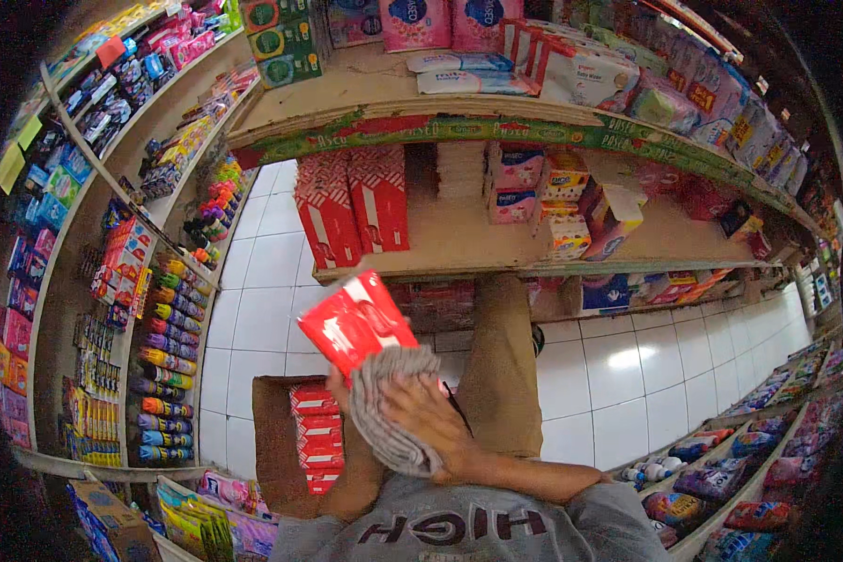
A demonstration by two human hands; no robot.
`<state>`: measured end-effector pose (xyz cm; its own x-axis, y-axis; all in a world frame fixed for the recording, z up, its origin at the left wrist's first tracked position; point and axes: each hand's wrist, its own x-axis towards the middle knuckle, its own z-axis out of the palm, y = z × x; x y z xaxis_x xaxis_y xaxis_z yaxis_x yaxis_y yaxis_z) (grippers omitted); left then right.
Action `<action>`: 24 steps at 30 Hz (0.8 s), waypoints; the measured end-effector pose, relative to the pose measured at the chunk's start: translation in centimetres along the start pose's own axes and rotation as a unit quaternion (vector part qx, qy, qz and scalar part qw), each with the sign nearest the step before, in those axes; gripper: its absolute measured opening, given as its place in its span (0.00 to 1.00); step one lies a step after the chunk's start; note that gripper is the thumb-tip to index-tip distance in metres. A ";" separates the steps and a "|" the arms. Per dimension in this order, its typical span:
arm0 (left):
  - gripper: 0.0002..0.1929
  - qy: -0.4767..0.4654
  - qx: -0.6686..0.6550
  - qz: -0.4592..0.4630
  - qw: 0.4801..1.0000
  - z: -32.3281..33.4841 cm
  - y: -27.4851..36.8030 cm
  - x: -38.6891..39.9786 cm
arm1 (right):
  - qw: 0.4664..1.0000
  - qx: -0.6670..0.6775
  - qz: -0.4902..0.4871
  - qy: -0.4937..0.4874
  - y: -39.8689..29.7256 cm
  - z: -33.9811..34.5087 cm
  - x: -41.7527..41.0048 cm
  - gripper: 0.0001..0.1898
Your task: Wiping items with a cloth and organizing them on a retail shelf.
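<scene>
A red and white plastic-wrapped pack point(358, 319) is tilted in front of my body. My left hand point(338, 393) grips its lower left side, mostly hidden by a folded grey cloth point(386, 428). My right hand point(425, 414) lies spread on that cloth, pressing it against the pack's near end. Below and to the left stands an open cardboard box point(270, 449) with several similar red packs point(319, 439) stacked inside. On the shelf ahead, tall red and white packs point(351, 211) stand in two rows at the left end.
A wooden shelf point(464, 263) with tissue packs point(516, 183) runs across the front. Shelves of spray cans point(172, 351) line the left side; bagged goods point(709, 485) fill shelves at lower right. White floor tiles point(260, 267) show between them.
</scene>
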<state>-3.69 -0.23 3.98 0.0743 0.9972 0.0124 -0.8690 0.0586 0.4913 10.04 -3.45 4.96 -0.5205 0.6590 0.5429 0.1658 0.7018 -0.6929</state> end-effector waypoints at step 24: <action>0.32 0.167 0.074 0.092 0.979 1.1 -2.2 0.5 | 0.996 -0.084 -0.001 0.003 3.6 -3.2 3.6 0.38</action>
<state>-1.17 0.11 3.88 -0.2624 0.9516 -0.1600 -0.7707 -0.1068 0.6282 11.39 2.35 5.93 -0.5164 0.6592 0.5466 0.3027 0.7376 -0.6036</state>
